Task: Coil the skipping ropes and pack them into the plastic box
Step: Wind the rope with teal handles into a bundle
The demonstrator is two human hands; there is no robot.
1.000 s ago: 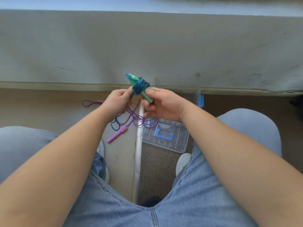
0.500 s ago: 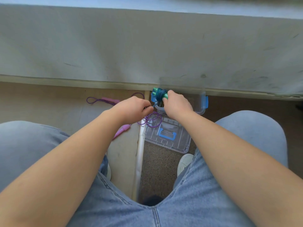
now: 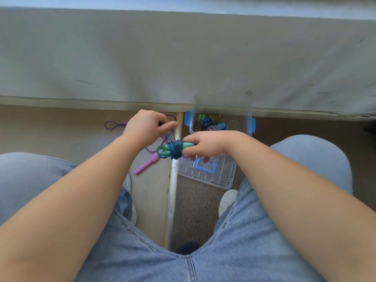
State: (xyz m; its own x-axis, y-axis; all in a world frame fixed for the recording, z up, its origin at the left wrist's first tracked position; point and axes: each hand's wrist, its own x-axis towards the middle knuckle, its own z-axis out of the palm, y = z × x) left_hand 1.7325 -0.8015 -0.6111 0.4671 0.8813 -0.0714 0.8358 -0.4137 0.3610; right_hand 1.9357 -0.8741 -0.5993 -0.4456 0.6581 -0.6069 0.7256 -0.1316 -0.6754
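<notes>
Back from the box point(image 3: 249, 127), right hand point(image 3: 205, 146) holds one coiled rope point(image 3: 175, 151).

blue jeans point(image 3: 183, 267) | white shoe point(image 3: 226, 200) on speckled floor point(image 3: 195, 210) | grey wall point(image 3: 183, 58) beyond

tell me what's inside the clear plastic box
Inside the plastic box lie coiled ropes: green handles, blue handles and a purple-white cord. The right hand covers the box's near part, so anything there is hidden.
</notes>
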